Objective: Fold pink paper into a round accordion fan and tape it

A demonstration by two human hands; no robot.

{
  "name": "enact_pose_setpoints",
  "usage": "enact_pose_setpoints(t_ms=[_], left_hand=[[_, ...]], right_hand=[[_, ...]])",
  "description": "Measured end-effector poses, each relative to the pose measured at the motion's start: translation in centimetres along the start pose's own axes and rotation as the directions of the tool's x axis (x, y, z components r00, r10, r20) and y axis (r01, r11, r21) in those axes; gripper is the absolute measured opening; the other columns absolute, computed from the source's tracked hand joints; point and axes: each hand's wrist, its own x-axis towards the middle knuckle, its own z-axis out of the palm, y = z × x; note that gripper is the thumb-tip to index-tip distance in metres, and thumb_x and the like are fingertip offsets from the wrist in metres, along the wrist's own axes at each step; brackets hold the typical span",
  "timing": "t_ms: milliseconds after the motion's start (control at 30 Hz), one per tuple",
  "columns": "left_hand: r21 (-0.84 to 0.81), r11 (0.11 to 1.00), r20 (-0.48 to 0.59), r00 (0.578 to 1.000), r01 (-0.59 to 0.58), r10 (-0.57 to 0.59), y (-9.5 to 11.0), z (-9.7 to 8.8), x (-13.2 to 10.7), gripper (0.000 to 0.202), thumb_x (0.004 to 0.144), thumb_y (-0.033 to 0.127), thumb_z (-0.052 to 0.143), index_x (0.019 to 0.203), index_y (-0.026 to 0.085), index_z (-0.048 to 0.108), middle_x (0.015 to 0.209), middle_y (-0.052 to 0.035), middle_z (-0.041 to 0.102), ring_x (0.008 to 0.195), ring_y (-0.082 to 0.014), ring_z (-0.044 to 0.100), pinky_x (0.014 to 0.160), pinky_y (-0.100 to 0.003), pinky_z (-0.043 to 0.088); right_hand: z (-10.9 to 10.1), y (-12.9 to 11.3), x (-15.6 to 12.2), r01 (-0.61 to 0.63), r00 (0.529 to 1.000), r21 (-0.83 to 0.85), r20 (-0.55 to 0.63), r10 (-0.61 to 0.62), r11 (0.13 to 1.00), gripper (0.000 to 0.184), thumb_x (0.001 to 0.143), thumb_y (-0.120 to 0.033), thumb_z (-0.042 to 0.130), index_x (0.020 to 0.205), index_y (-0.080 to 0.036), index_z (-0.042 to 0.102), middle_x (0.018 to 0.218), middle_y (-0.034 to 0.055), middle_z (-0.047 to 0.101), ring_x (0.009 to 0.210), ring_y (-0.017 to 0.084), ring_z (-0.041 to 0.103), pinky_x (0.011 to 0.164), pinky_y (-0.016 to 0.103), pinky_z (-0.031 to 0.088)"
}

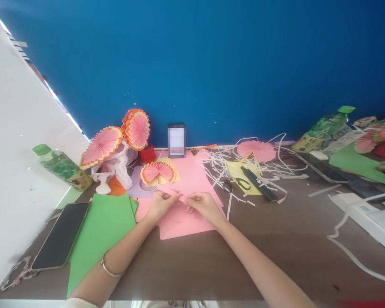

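Observation:
My left hand (162, 205) and my right hand (205, 207) meet above several pink paper sheets (179, 226). Both are closed in a pinch on a narrow piece of pink paper (182, 198), which blends with the sheets beneath. Just behind my left hand, a pleated paper fan (158, 172) in pink, yellow and orange lies on yellow and purple paper. Green paper sheets (99, 231) lie under and beside my left forearm. To the right of my right hand are black-handled scissors (243, 184) and a black stick-like tool (259, 184) on yellow paper.
Finished-looking pleated paper fans (136, 128) stand at the back left near a green-capped bottle (62, 167). A phone (62, 235) lies at the left; another phone (176, 141) leans on the blue wall. Shredded white paper strips (223, 167) and a white power strip (362, 214) lie rightward.

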Motion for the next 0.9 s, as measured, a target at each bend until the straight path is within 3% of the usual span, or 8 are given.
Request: enact_pose_setpoints(t_ms=[200, 400, 700, 900], left_hand=[[-0.003, 0.999, -0.096, 0.995, -0.037, 0.036, -0.34, -0.55, 0.36, 0.030, 0.063, 0.040, 0.068, 0.073, 0.012, 0.068, 0.069, -0.0059, 0.068, 0.067, -0.0187, 0.062, 0.060, -0.026, 0.047], [-0.117, 0.993, -0.013, 1.000, -0.014, 0.012, 0.18, 0.08, 0.05, 0.034, 0.064, 0.037, 0.069, 0.085, 0.012, 0.064, 0.084, -0.0086, 0.068, 0.073, -0.0175, 0.063, 0.068, -0.027, 0.048], [-0.021, 0.999, -0.047, 0.998, -0.032, 0.031, 0.31, -0.36, 0.09, 0.029, 0.064, 0.040, 0.067, 0.073, 0.012, 0.067, 0.073, -0.0070, 0.068, 0.069, -0.0180, 0.062, 0.063, -0.026, 0.047], [-0.188, 0.982, -0.026, 1.000, 0.006, -0.011, 0.22, 0.21, 0.06, 0.033, 0.064, 0.039, 0.068, 0.083, 0.013, 0.064, 0.084, -0.0072, 0.068, 0.078, -0.0183, 0.062, 0.073, -0.028, 0.048]], right_hand=[[-0.62, 0.12, 0.12, 0.008, 1.000, -0.062, 0.014, -0.007, 0.998, 0.030, 0.067, -0.043, 0.065, 0.073, -0.013, 0.063, 0.058, 0.0034, 0.066, 0.052, 0.015, 0.063, 0.053, 0.027, 0.051], [-0.29, 0.06, 0.13, 0.003, 0.999, -0.074, -0.038, -0.006, 0.997, 0.029, 0.066, -0.043, 0.065, 0.069, -0.014, 0.062, 0.052, 0.0016, 0.063, 0.046, 0.014, 0.060, 0.049, 0.026, 0.050], [-0.49, 0.15, 0.05, 0.015, 0.999, -0.082, 0.044, -0.012, 0.997, 0.033, 0.068, -0.045, 0.063, 0.076, -0.013, 0.063, 0.055, 0.0025, 0.065, 0.050, 0.015, 0.063, 0.053, 0.027, 0.051], [-0.12, 0.15, -0.04, 0.021, 1.000, -0.112, 0.002, -0.021, 0.994, 0.033, 0.070, -0.048, 0.059, 0.072, -0.015, 0.060, 0.051, 0.0003, 0.062, 0.045, 0.015, 0.061, 0.049, 0.027, 0.049]])
